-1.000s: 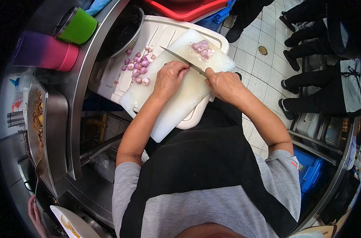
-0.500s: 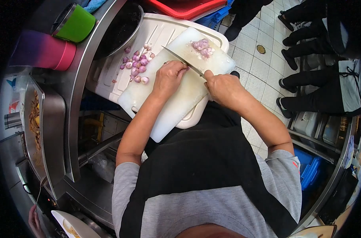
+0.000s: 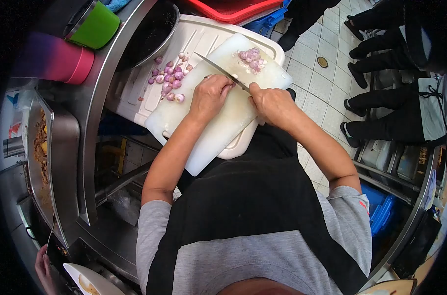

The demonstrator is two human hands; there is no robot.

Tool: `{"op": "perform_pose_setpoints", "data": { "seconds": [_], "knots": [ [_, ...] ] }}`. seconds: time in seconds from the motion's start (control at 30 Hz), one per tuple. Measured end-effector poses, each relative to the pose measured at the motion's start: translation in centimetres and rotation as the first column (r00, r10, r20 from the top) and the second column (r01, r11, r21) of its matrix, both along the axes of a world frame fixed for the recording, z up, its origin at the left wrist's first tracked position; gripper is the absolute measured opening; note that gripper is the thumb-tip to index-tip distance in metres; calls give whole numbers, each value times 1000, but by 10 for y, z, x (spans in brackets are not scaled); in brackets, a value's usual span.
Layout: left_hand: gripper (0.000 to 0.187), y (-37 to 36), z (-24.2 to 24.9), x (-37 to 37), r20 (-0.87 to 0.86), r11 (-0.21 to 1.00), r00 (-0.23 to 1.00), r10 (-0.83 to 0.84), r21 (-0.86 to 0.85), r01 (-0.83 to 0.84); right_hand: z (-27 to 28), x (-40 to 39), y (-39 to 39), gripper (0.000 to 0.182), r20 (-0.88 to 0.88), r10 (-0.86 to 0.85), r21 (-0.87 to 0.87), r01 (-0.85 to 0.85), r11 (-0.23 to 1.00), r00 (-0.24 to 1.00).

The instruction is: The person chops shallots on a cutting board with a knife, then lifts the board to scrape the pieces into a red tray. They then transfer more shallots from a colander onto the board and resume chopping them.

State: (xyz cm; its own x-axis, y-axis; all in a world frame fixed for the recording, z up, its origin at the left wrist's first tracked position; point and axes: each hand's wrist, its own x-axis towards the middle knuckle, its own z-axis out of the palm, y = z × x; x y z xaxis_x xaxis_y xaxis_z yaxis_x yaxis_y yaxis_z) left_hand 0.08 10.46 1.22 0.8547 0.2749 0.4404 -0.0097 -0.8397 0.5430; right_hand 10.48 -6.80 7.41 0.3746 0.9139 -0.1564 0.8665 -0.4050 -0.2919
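My right hand point(image 3: 272, 103) grips the handle of a kitchen knife point(image 3: 216, 67), its blade angled up and left over the white cutting board point(image 3: 196, 142). Just left of the blade, my left hand point(image 3: 209, 97) is closed, fingertips pinched on a shallot that they mostly hide. Sliced shallots point(image 3: 251, 60) lie in a small heap on the board's far end, and a pale piece sits beside the blade. Several whole peeled shallots point(image 3: 172, 78) are gathered left of the board, on the cream plastic lid point(image 3: 135, 93) beneath it.
A dark metal bowl point(image 3: 154, 37) stands at the lid's left. A red basket point(image 3: 233, 11) is beyond it. Along the left runs a steel counter edge point(image 3: 88, 132) with a food tray point(image 3: 64, 162). Another person's hand point(image 3: 44, 268) shows lower left; other people stand at right.
The knife has shifted slightly up and left with my right hand, and a pale piece now shows beside the blade. My left hand has hardly moved.
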Motion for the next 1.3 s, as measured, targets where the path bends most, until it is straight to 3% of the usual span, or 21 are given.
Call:
{"op": "perform_pose_setpoints", "data": {
  "seconds": [0.1,0.23,0.33,0.4,0.53,0.63,0.83,1.3],
  "knots": [
    [12,0,0,0,3,1000,1000,1,0,-1,16,-5,-6,15,-5,3,-59,-3,998,1000],
    [11,-2,2,1,-4,1000,1000,18,5,-18,-4,-6,-3,16,12,-11,-50,12,999,1000],
    [11,-2,2,0,-9,1000,1000,13,-10,-13,-5,-2,0,16,-14,-2,68,3,998,1000],
    [11,-1,2,-1,-6,1000,1000,13,-2,-13,11,-4,-2,16,-20,4,-39,-5,999,1000],
    [11,-2,1,0,15,1000,1000,3,15,-3,6,-8,-1,18,-23,-27,-63,26,998,999],
    [11,-2,0,-1,13,1000,1000,9,23,-10,-7,-3,4,18,-28,-23,22,24,999,999],
    [13,-4,1,-2,15,999,1000,21,33,-22,13,-7,-1,19,-29,-4,-76,2,997,1000],
    [12,-3,-3,-2,29,999,999,14,49,-15,-14,-3,8,25,-27,-25,46,26,999,999]
  ]
}}
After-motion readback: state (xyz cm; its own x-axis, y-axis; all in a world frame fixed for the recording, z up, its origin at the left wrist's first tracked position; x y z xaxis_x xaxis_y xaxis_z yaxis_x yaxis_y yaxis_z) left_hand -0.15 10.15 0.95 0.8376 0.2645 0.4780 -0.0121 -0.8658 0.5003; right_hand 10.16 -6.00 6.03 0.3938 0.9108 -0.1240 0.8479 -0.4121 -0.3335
